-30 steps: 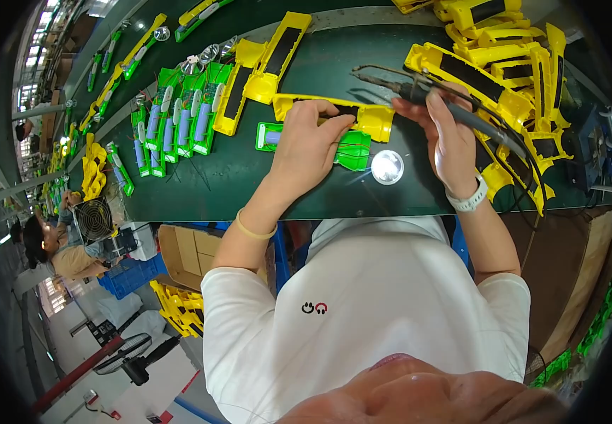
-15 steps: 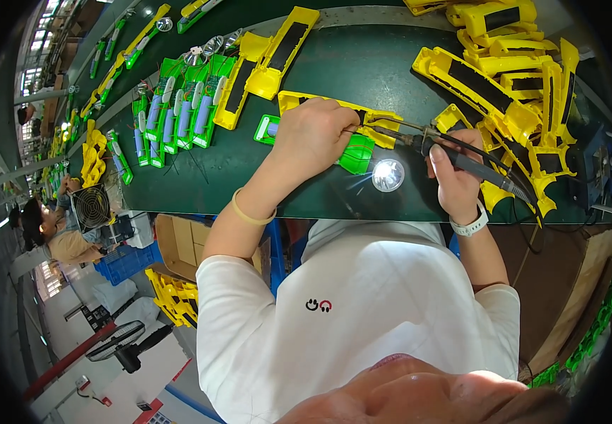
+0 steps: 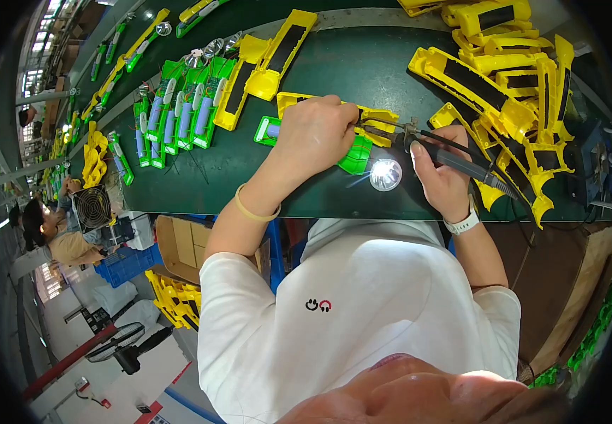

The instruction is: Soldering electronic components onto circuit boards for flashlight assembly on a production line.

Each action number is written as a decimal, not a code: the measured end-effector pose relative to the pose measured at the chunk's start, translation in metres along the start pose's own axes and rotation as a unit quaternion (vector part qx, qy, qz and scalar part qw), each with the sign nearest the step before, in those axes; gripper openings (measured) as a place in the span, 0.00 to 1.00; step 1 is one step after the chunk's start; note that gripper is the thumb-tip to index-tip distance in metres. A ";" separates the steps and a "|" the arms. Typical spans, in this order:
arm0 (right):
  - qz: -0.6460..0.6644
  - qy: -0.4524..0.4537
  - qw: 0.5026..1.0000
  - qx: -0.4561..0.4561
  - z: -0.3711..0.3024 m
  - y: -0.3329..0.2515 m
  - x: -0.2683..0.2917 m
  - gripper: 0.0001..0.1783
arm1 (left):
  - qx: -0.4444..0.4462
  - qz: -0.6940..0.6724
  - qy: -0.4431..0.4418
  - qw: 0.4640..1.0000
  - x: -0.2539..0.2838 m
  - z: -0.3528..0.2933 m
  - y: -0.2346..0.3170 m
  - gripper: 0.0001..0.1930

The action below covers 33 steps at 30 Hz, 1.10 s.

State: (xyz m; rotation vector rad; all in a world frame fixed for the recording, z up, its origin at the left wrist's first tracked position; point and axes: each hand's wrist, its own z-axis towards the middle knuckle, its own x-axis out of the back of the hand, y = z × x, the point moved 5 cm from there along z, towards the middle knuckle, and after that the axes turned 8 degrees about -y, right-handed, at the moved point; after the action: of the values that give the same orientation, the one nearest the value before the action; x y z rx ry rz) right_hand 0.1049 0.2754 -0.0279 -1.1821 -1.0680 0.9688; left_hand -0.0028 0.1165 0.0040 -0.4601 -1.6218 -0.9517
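Steady the soldering iron (image 3: 472,167) gripped in the right hand (image 3: 441,184) beside the green flashlight casing (image 3: 357,155); the left hand's (image 3: 313,138) hold is hidden.

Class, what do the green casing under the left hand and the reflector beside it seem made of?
Green casing: probably moulded plastic, with a smooth sheen and even, bright colour.
Reflector: dazzling shine suggests a mirrored finish, perhaps metal or metallised plastic; glare hides which.
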 end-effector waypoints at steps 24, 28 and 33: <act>0.192 -0.035 0.980 0.043 0.021 -0.006 -0.009 0.16 | 0.009 0.003 -0.031 0.999 -0.007 -0.003 0.018 0.04; 0.194 -0.031 0.980 0.045 0.020 -0.005 -0.008 0.16 | 0.018 0.008 -0.040 0.999 -0.007 -0.003 0.020 0.04; 0.193 -0.031 0.980 0.042 0.020 -0.004 -0.008 0.17 | 0.021 0.005 -0.045 0.999 -0.007 -0.003 0.019 0.04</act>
State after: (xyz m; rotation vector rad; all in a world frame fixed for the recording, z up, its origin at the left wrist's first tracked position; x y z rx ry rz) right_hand 0.0834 0.2717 -0.0240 -1.3242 -0.8508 1.3449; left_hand 0.0154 0.1269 0.0040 -0.4865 -1.7156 -0.8993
